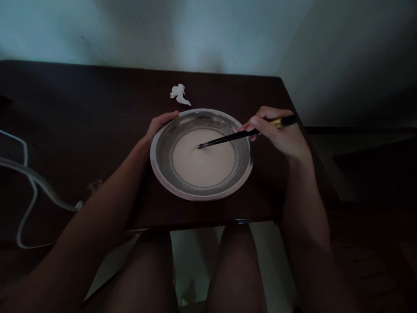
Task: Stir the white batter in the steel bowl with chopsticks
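Note:
A wide metal bowl (156, 152) stands on the dark table, holding a milky, off-white liquid (205, 167). My left hand (159, 125) grips the bowl's left side, with a finger along the far-left rim; its other fingers are hidden. In my right hand (272, 128) is a pair of black chopsticks (233, 136) with gold marks near the upper end. Their tips dip into the liquid near the middle, where its surface shows a faint swirl. The right fingers are closed around the chopsticks above the bowl's right rim.
Behind the bowl lies a crumpled white tissue (179, 93). Pale cables (32, 174) loop across the left of the dark table (81, 113). A pale wall (208, 34) rises at the back. The table's front edge is just above my legs.

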`<state>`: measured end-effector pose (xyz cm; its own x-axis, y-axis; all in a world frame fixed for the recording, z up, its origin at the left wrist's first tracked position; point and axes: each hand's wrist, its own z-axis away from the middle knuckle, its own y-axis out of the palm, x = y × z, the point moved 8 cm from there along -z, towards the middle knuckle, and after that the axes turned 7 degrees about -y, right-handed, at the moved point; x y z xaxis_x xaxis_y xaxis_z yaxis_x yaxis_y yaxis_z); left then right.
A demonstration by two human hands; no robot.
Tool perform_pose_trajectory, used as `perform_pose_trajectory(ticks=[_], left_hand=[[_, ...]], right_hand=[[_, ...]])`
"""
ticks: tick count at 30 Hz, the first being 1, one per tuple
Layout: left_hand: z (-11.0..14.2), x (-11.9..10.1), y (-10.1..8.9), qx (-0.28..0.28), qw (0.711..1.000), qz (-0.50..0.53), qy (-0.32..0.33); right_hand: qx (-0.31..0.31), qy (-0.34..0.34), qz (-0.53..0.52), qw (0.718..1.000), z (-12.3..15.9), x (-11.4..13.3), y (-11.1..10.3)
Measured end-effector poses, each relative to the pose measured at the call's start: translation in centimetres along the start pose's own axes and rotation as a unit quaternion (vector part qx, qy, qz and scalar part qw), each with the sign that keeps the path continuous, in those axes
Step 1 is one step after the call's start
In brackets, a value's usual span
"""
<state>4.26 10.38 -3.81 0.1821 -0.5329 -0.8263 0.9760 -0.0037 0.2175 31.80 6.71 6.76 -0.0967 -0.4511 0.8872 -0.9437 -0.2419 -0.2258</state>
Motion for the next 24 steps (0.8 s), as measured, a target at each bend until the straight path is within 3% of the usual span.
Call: perform_pose_trajectory(ticks=[3,9,15,20,24], left_hand=[[-0.1,0.0,0.1,0.007,1.000,-0.007,-0.002],[-0.3,0.0,-0.2,-0.011,1.000,-0.005,0.000],[0.0,0.2,0.0,-0.007,1.000,-0.019,-0.009],[0.0,0.0,-0.2,-0.007,1.000,-0.024,0.000],[-0.2,-0.4,-0.4,-0.009,0.997,-0.071,0.030]], right_hand=[[-0.062,-0.009,0.003,0.998,0.3,0.2,-1.5],[0.028,0.016,-0.011,0.999,0.2,-0.2,0.6],[-0.075,-0.011,-0.005,0.997,0.3,0.0,-1.7],[0.021,0.013,-0.011,1.000,0.2,-0.3,0.4],[-0.039,0.007,0.014,0.999,0.1,-0.2,-0.9]])
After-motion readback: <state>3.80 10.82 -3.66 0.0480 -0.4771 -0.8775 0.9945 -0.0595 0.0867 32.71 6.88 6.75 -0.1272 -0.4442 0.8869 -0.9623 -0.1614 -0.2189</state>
